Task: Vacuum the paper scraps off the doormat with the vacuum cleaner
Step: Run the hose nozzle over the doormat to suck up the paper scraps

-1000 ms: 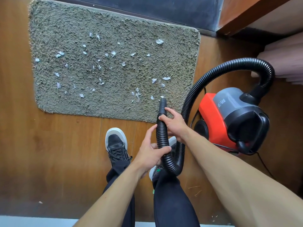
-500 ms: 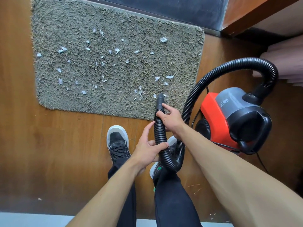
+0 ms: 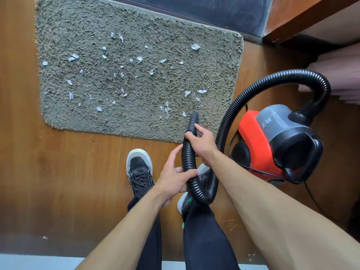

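Right grip (image 3: 201,142) is curled round the black ribbed plastic hose (image 3: 187,158) just behind its smooth black nozzle (image 3: 193,119). The left grip (image 3: 174,177) holds the same hose lower down, thumb laid across the ribs and forefinger stretched up along the side. The nozzle points over the near right part of the shaggy grey-green rectangular doormat (image 3: 81,30); whether it touches the pile cannot be told.

Small white paper scraps (image 3: 195,46) lie scattered over the mat, several just beside the nozzle tip. From the grips the hose loops down, then arches up and over to the red and grey canister vacuum cleaner (image 3: 272,137), which stands on the brown wooden floor (image 3: 64,172) just right of the mat. A thin black cord (image 3: 313,197) trails from it. A black lace-up shoe with a white toe (image 3: 138,166) stands near the mat's front edge.
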Motion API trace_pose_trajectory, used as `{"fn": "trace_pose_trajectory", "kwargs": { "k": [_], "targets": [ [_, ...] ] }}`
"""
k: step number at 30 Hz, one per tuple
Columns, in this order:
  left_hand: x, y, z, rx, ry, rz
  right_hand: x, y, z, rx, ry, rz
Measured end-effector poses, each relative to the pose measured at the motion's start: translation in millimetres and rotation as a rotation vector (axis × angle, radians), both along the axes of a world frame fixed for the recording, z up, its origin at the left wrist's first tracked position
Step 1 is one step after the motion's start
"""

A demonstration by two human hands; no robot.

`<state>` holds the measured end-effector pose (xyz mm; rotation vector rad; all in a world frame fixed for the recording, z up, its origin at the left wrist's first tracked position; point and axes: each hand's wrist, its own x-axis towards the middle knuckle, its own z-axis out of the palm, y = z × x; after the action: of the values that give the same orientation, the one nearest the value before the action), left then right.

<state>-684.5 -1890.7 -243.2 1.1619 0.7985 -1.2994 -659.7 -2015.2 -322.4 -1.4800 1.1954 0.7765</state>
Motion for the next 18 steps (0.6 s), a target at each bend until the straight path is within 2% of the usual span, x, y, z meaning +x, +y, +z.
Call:
{"fn": "trace_pose_trajectory", "kwargs": {
  "k": [8, 18],
  "targets": [
    [-5, 9, 6, 0.014, 0.022, 0.053, 0, 13, 3, 0.003, 0.003, 0.110],
    [-8, 17, 6, 0.042, -0.008, 0.107, 9, 25, 4, 0.061, -0.005, 0.148]
  ]
}}
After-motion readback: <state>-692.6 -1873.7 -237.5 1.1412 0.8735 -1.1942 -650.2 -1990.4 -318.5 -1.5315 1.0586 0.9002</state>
